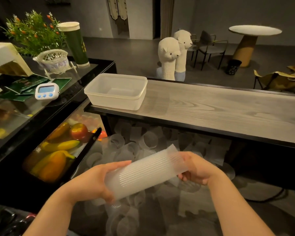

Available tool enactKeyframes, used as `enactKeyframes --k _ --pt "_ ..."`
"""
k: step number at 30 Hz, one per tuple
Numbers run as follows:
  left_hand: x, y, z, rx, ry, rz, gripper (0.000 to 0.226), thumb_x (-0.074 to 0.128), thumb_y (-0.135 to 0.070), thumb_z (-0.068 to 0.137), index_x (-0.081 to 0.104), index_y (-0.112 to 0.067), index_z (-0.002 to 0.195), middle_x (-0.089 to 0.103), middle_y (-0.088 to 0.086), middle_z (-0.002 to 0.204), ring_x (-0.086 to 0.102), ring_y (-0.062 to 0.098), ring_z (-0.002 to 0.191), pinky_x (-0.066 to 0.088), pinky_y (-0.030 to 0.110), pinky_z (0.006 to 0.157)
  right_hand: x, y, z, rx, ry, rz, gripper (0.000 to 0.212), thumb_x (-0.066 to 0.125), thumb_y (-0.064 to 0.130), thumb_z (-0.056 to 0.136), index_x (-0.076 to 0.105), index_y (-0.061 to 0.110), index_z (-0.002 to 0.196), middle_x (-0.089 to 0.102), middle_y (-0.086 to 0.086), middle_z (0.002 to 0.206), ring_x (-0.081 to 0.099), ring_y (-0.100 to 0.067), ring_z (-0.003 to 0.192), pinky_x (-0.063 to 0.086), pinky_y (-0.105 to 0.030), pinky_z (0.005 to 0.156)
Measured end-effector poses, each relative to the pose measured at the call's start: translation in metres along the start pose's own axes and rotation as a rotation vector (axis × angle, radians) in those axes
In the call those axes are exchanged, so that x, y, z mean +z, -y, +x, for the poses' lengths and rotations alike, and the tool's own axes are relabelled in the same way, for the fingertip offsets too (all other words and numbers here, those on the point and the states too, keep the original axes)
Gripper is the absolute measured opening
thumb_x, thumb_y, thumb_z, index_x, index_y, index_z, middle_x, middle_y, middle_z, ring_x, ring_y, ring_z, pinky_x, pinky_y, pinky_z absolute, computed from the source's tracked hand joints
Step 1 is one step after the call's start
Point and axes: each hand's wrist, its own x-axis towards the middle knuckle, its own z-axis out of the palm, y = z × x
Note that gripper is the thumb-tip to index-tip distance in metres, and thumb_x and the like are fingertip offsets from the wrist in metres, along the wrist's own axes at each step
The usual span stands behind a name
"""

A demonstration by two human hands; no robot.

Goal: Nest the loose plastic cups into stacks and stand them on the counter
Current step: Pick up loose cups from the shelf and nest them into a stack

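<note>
The stack of nested cups (144, 171) lies nearly on its side between the two hands, below the front edge of the counter (211, 109) and not yet standing on it; its long axis runs from the lower left, near the person, up to the right toward the counter, tilted only a little off level; the left hand (95, 181) cups the near, lower end, fingers curled round the underside and thumb laid along the top; the right hand (197, 167) grips the far, upper end, fingers wrapped round it, though the stack hides their tips; the right hand is the nearer to the counter, so the judgement is that the coming move turns on swinging this axis upright before the stack is set down; beneath the stack, under the counter's overhang, many loose cups (143, 142) lie heaped at all angles; on the counter's left end sits a pale plastic tub (116, 91), well apart from the stack.
</note>
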Motion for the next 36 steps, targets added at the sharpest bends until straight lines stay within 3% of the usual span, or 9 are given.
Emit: enactKeyframes --k 5,8,11,14,16,20,23,26,36 --pt "0.001 -0.003 0.006 -0.020 -0.027 -0.004 0.104 0.085 -0.015 0.056 0.037 -0.063 0.134 0.039 -0.033 0.129 0.047 0.008 0.116 0.047 0.035 0.102 0.027 -0.006 0.018 0.027 -0.017 -0.012 0.036 0.038 0.040 0.103 0.061 0.021 0.122 0.059 -0.006 0.074 0.051 -0.014 0.053 0.041 -0.024 0.046" --pt "-0.004 0.008 0.006 -0.058 -0.146 -0.030 0.106 0.087 -0.015 0.056 0.035 -0.060 0.137 0.043 -0.024 0.129 0.049 0.011 0.112 0.050 0.037 0.099 0.028 -0.014 0.043 0.103 -0.482 0.100 0.036 0.049 0.049 0.097 0.066 0.019 0.108 0.066 -0.003 0.090 0.061 -0.021 0.071 0.055 -0.033 0.063" --pt "-0.010 0.018 0.003 -0.070 -0.272 -0.047 0.107 0.087 -0.010 0.059 0.031 -0.061 0.133 0.043 -0.023 0.124 0.050 0.011 0.107 0.051 0.034 0.093 0.026 -0.032 0.063 0.149 -0.962 0.131 0.020 0.060 0.034 0.090 0.068 0.021 0.103 0.061 -0.007 0.107 0.056 -0.022 0.080 0.049 -0.030 0.070" --pt "-0.013 0.021 0.001 -0.083 -0.293 -0.023 0.107 0.087 -0.008 0.061 0.028 -0.061 0.132 0.039 -0.030 0.119 0.049 0.008 0.102 0.049 0.028 0.087 0.020 -0.045 0.076 0.103 -0.852 -0.430 0.039 0.057 0.036 0.094 0.055 0.036 0.133 0.036 -0.005 0.148 0.053 -0.023 0.114 0.041 -0.028 0.090" --pt "-0.010 0.021 0.002 -0.099 -0.276 0.000 0.107 0.086 -0.010 0.062 0.027 -0.059 0.137 0.039 -0.030 0.118 0.049 0.009 0.103 0.049 0.030 0.090 0.010 -0.049 0.087 0.074 -0.766 -0.540 0.046 0.054 0.041 0.094 0.047 0.038 0.139 0.038 -0.007 0.150 0.049 -0.030 0.127 0.040 -0.040 0.105" --pt "-0.003 0.024 0.004 -0.131 -0.251 0.017 0.110 0.086 -0.015 0.059 0.028 -0.055 0.144 0.042 -0.024 0.127 0.050 0.012 0.111 0.050 0.038 0.100 0.006 -0.040 0.093 -0.031 -0.799 -0.350 0.041 0.052 0.031 0.097 0.049 0.021 0.137 0.068 -0.005 0.113 0.062 -0.025 0.105 0.047 -0.040 0.096" --pt "-0.003 0.030 0.005 -0.144 -0.242 0.027 0.111 0.085 -0.016 0.057 0.029 -0.054 0.144 0.045 -0.022 0.129 0.051 0.011 0.111 0.049 0.036 0.099 0.010 -0.028 0.074 -0.123 -0.906 -0.134 0.043 0.058 0.028 0.096 0.046 0.020 0.137 0.066 0.000 0.095 0.064 -0.021 0.085 0.053 -0.041 0.083" --pt "-0.002 0.030 0.009 -0.152 -0.194 0.029 0.110 0.083 -0.014 0.058 0.029 -0.054 0.144 0.043 -0.022 0.133 0.048 0.012 0.116 0.047 0.038 0.103 0.019 -0.025 0.041 -0.296 -0.775 0.216 0.030 0.059 0.017 0.096 0.062 0.031 0.122 0.065 -0.003 0.082 0.053 -0.013 0.063 0.052 -0.027 0.063" --pt "0.013 0.004 0.038 -0.054 -0.096 0.087 0.103 0.082 -0.013 0.056 0.036 -0.061 0.136 0.040 -0.035 0.124 0.043 0.000 0.112 0.040 0.026 0.097 0.025 -0.030 0.005 -0.415 -0.652 0.088 0.036 0.052 0.011 0.099 0.060 0.039 0.120 0.062 0.008 0.068 0.049 -0.004 0.060 0.050 -0.017 0.065"
